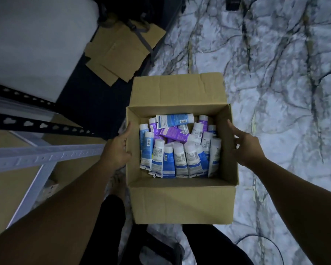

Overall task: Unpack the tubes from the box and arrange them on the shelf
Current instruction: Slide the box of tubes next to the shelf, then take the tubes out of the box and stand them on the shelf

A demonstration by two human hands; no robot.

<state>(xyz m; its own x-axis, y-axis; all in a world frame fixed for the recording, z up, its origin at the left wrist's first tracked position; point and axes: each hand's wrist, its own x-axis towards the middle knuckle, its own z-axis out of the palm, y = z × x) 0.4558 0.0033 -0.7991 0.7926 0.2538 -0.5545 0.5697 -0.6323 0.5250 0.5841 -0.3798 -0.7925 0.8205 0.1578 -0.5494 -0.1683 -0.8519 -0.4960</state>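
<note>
Many tubes (180,155) lie piled inside the open box (180,203) on the floor (275,73). The left hand (118,148) grasps its left wall; the right hand (245,150), fingers released, is at its right wall.

1. Dim storeroom or stock area. The cardboard box (182,203) between the two hands is open and crammed with near-identical tubes (180,150), blue and purple with white caps: stock in bulk.
2. Left of the left hand (118,148): a slotted-angle metal shelf (46,155), grey rails and a black punched upright, with plain board decks.
3. Beyond the left hand, past the box's far corner: flattened cardboard (120,54) lying on the ground.
4. Right of the right hand (245,148): a pale floor (275,92) with dark marble-like veining.
</note>
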